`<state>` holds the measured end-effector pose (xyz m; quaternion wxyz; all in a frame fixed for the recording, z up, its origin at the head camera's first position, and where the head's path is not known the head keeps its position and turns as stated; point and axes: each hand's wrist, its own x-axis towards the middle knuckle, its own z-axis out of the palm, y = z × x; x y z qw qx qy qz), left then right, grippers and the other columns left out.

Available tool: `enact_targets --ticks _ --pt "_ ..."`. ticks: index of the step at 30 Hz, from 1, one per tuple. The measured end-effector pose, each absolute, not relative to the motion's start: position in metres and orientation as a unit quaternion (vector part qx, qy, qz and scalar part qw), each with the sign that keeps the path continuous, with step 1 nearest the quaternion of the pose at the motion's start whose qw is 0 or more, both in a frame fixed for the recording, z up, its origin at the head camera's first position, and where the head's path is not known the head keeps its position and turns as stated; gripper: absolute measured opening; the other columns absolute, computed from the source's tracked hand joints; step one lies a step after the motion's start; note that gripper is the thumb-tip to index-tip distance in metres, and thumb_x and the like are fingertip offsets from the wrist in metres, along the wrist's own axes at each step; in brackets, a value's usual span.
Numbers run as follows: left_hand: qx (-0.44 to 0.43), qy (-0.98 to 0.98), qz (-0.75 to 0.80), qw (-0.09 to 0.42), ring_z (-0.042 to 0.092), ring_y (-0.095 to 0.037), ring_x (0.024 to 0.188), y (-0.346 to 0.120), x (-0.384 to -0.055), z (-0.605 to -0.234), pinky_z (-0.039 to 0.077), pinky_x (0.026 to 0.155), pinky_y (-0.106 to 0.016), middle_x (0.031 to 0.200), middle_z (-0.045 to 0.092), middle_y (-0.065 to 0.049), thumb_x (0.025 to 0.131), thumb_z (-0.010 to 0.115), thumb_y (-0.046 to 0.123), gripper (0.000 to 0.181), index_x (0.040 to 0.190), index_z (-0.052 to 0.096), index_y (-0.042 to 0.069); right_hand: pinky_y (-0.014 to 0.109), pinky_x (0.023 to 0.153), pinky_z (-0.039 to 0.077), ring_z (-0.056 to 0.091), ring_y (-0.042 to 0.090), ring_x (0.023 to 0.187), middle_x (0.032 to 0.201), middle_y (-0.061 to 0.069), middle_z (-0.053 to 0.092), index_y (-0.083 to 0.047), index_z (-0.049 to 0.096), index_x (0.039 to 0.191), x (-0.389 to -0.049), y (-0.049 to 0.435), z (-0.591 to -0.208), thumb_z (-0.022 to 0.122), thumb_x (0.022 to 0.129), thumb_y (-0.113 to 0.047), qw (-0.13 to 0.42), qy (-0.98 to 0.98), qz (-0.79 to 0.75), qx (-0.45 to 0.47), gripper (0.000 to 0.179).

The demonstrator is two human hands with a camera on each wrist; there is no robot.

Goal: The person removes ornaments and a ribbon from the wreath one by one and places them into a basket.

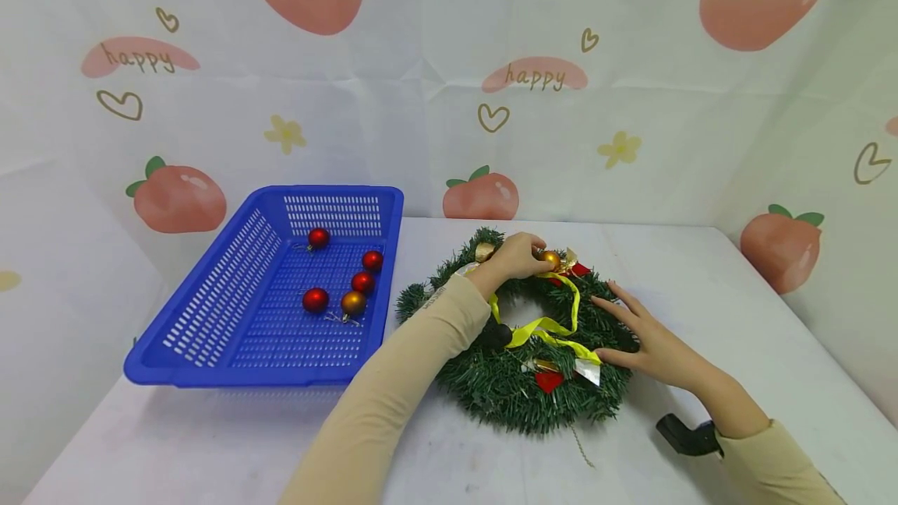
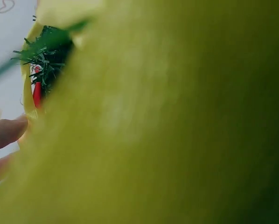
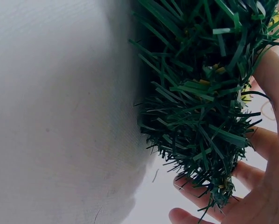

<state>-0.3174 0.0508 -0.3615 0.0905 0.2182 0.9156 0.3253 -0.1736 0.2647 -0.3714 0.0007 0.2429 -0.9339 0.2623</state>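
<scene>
A green tinsel wreath (image 1: 533,404) lies on the table, trimmed with yellow ribbon (image 1: 543,326) and red and gold pieces. My left hand (image 1: 515,257) reaches over its far side and pinches a gold bauble (image 1: 550,259) between thumb and fingers. In the left wrist view, blurred yellow ribbon (image 2: 130,121) fills most of the picture, with two fingertips (image 2: 11,133) at its edge. My right hand (image 1: 655,345) rests spread on the wreath's right side. In the right wrist view, its fingers (image 3: 249,175) extend past the green tips (image 3: 200,116).
On the left stands a blue plastic basket (image 1: 263,374) with several red baubles (image 1: 316,300) and one gold bauble (image 1: 354,303) inside. A white table (image 1: 701,271) lies beneath, backed by a printed cloth (image 1: 393,123). Black camera mounts (image 1: 687,436) sit at the wrists.
</scene>
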Motion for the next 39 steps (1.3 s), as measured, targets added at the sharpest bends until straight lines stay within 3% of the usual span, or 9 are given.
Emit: enact_targets --ticks 4,8,12,19,23,33,39 --pt "0.235 0.925 0.296 0.044 0.062 -0.011 0.096 0.065 -0.365 -0.416 0.051 0.072 -0.021 0.116 0.064 -0.002 0.085 0.067 0.036 0.046 0.125 0.059 0.015 0.071 0.089 0.035 0.027 0.056 0.129 0.15 0.028 0.014 -0.007 0.034 0.142 -0.173 0.264 -0.371 0.07 0.083 -0.027 0.001 -0.934 0.263 0.242 0.072" --pt "0.224 0.929 0.289 0.054 0.061 -0.013 0.097 0.068 -0.371 -0.424 0.052 0.075 -0.024 0.114 0.064 -0.001 0.084 0.067 0.038 0.043 0.121 0.061 0.018 0.071 0.089 0.035 0.027 0.055 0.129 0.151 0.028 0.014 -0.007 0.034 0.143 -0.173 0.264 -0.37 0.07 0.083 -0.028 -0.002 -0.934 0.265 0.24 0.072" --pt "0.233 0.923 0.297 0.074 0.061 -0.011 0.096 0.059 -0.351 -0.396 0.05 0.076 -0.021 0.111 0.065 0.001 0.083 0.066 0.044 0.043 0.118 0.063 0.019 0.071 0.089 0.036 0.027 0.055 0.129 0.151 0.028 0.014 -0.008 0.034 0.143 -0.173 0.264 -0.37 0.07 0.083 -0.028 -0.003 -0.934 0.264 0.24 0.073" --pt "0.225 0.923 0.305 0.074 0.059 -0.019 0.111 0.046 -0.293 -0.324 0.05 0.09 -0.025 0.122 0.062 -0.008 0.089 0.063 0.025 0.039 0.123 0.059 0.007 0.071 0.089 0.036 0.028 0.056 0.128 0.15 0.029 0.014 -0.007 0.034 0.142 -0.173 0.265 -0.37 0.07 0.083 -0.027 0.002 -0.934 0.263 0.243 0.072" --pt "0.241 0.917 0.314 0.053 0.059 -0.02 0.112 0.042 -0.282 -0.312 0.049 0.091 -0.026 0.122 0.063 -0.009 0.09 0.062 0.022 0.036 0.122 0.06 0.006 0.071 0.09 0.035 0.028 0.056 0.128 0.15 0.028 0.014 -0.007 0.034 0.142 -0.173 0.265 -0.37 0.07 0.083 -0.027 0.0 -0.934 0.263 0.243 0.073" --pt "0.291 0.891 0.341 0.067 0.056 -0.023 0.117 0.033 -0.275 -0.293 0.047 0.098 -0.032 0.124 0.061 -0.01 0.09 0.062 0.023 0.041 0.127 0.056 0.005 0.071 0.089 0.036 0.028 0.055 0.129 0.151 0.027 0.014 -0.008 0.034 0.143 -0.174 0.266 -0.371 0.07 0.083 -0.029 -0.001 -0.935 0.261 0.24 0.073" --pt "0.314 0.879 0.351 0.075 0.057 -0.021 0.115 0.021 -0.27 -0.292 0.05 0.09 -0.027 0.122 0.062 -0.009 0.089 0.063 0.024 0.04 0.125 0.058 0.006 0.07 0.089 0.036 0.028 0.055 0.129 0.151 0.028 0.014 -0.007 0.034 0.143 -0.174 0.266 -0.372 0.07 0.083 -0.029 0.002 -0.935 0.259 0.243 0.073"
